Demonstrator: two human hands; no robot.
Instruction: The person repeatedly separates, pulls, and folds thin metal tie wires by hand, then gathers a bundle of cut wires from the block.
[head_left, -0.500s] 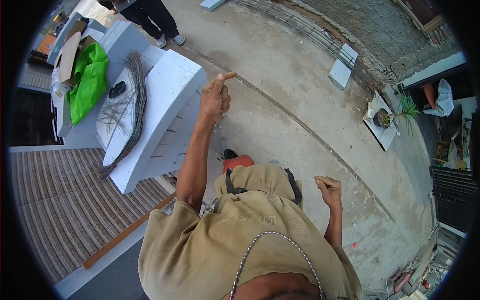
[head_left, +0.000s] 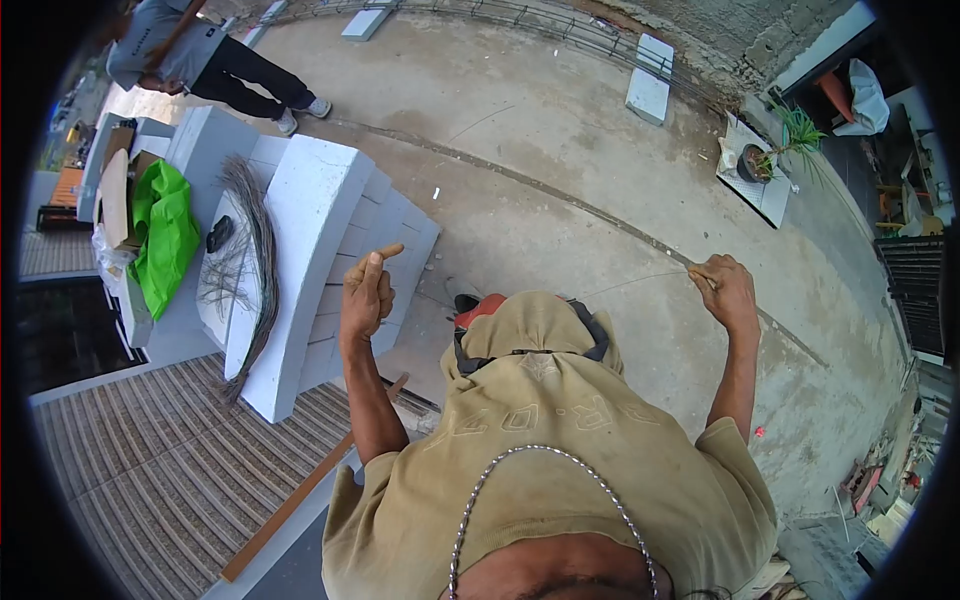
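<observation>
My left hand [head_left: 368, 297] is beside the white stepped block, its index finger stretched out and the other fingers curled with the thumb pressed over them. Out to the right, my right hand [head_left: 727, 290] is closed in a pinch on a thin wire [head_left: 640, 281]. The wire runs low across in front of my body toward my left hand, faint against the concrete and partly lost to view. A bundle of similar thin wires [head_left: 262, 270] lies along the top of the white block [head_left: 318, 185], left of my left hand.
A green bag [head_left: 163, 235] and cardboard [head_left: 113, 195] lie on the white blocks at left. Another person [head_left: 235, 75] stands beyond them. White slabs [head_left: 650, 85], a potted plant [head_left: 755, 165] and rebar lie along the wall. Ribbed roofing [head_left: 170, 450] is at lower left.
My right hand has moved up and outward, still pinching the wire. My left hand has come lower and closer, index finger still out. The view has shifted, showing more of the other person.
</observation>
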